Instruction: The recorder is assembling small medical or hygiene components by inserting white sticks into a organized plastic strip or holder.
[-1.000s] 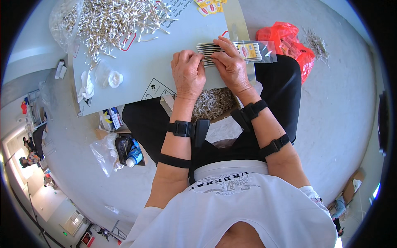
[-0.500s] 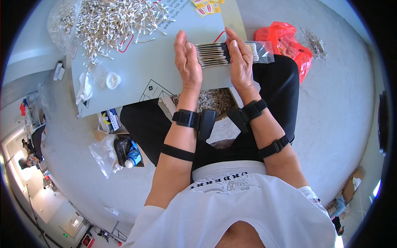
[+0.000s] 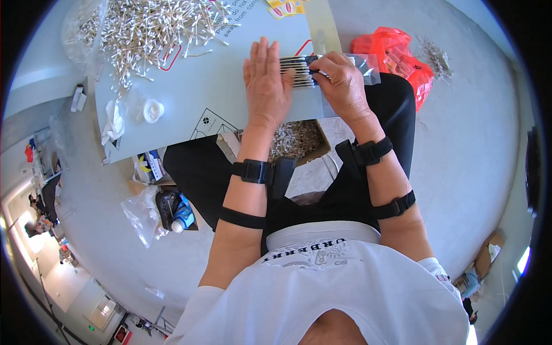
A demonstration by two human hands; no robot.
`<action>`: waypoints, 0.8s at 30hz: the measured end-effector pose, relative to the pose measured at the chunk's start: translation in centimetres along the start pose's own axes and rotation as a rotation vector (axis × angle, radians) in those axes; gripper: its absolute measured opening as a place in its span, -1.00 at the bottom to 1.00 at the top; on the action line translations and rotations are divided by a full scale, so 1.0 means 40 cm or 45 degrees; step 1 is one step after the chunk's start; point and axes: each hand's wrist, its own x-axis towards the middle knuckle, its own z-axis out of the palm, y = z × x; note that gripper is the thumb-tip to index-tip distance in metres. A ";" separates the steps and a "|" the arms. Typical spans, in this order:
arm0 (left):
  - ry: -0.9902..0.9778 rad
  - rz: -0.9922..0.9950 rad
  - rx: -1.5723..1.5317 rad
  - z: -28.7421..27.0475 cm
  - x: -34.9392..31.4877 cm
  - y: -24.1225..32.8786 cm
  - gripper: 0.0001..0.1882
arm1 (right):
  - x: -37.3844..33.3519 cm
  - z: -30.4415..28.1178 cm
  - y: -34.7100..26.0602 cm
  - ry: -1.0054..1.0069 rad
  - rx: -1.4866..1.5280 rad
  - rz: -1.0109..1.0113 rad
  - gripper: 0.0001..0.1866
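Note:
A flat row of cotton swabs lies on the grey table, partly inside a clear plastic bag with a dark band across it. My left hand lies against the left ends of the swabs, its fingers stretched out and nothing in its grasp. On the other side, my right hand is closed over the bag, thumb and fingers pinching at the dark band. Its fingers hide the middle of the bag, so exactly what is pinched is hard to see.
A heap of loose swabs fills the far left of the table. Nearby are a white round tub and crumpled tissue. Yellow packets lie at the back. A box of swabs sits below the edge; a red bag stands right.
My left hand has turned from edge-on to flatter, fingers toward the swab ends. My right hand went from straight fingers beside the swabs to a pinch on the bag.

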 end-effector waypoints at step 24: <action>-0.428 0.086 0.489 -0.014 -0.030 0.033 -0.04 | -0.015 0.021 -0.005 -0.128 -0.069 0.168 -0.95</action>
